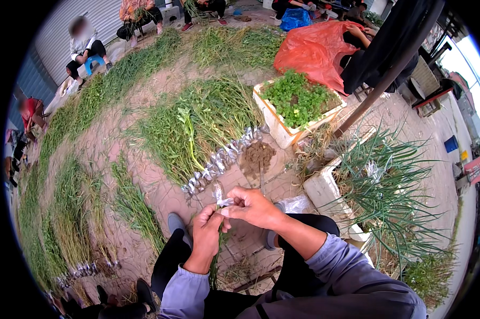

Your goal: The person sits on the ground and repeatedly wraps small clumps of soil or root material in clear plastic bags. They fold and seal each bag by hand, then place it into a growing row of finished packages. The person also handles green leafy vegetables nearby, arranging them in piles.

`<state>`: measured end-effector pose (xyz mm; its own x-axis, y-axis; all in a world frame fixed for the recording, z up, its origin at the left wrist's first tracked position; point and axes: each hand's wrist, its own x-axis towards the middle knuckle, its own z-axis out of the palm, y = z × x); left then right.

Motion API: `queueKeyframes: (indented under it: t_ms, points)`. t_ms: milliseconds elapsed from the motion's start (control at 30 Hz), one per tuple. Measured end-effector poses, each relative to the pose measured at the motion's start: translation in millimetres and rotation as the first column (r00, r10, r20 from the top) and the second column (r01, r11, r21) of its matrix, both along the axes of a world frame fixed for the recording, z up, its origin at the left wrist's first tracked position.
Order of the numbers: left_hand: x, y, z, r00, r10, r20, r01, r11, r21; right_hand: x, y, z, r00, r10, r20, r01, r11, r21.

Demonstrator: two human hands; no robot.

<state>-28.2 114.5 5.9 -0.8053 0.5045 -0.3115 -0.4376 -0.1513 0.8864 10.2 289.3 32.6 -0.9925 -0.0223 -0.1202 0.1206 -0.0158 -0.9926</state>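
Observation:
A clear plastic bag point(218, 193) wraps the base of a green plant stem, which hangs down between my knees. My left hand point(208, 227) grips the stem just below the bag. At the bag's gathered neck, the thumb and fingers of my right hand point(250, 207) pinch the plastic. Beyond my hands, a row of plastic-wrapped plant bases point(220, 161) lies on the paving, with their leafy green stems point(200, 115) spread away from me. A pile of brown soil point(258, 157) is beside that row. Thin clear plastic point(295, 204) lies near my right knee.
A foam planter of leafy greens point(298, 99) stands ahead; a foam box point(331, 199) with spring-onion-like plants is at right, near a slanting pole point(383, 75). More plant bundles point(138, 205) lie left. Seated people point(84, 48) line the far side. Someone holds a red plastic sheet point(313, 50).

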Motion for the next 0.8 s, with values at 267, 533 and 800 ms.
queueKeyframes:
  t_ms: [267, 533, 800]
  points:
    - [4.7, -0.2, -3.8, 1.0, -0.009, 0.01, 0.009, 0.999, -0.034, 0.1, -4.3, -1.4, 0.993, -0.088, -0.078, 0.096, 0.989, 0.114]
    - [5.4, 1.0, -4.4, 0.999, -0.042, 0.008, 0.042, 0.999, -0.031, 1.2, -4.4, 0.2, 0.994, -0.083, -0.067, 0.091, 0.989, 0.119]
    - [5.5, 0.8, -2.7, 0.999, -0.05, 0.002, 0.05, 0.999, 0.004, 1.4, -2.8, 1.9, 0.992, -0.077, -0.103, 0.099, 0.968, 0.229]
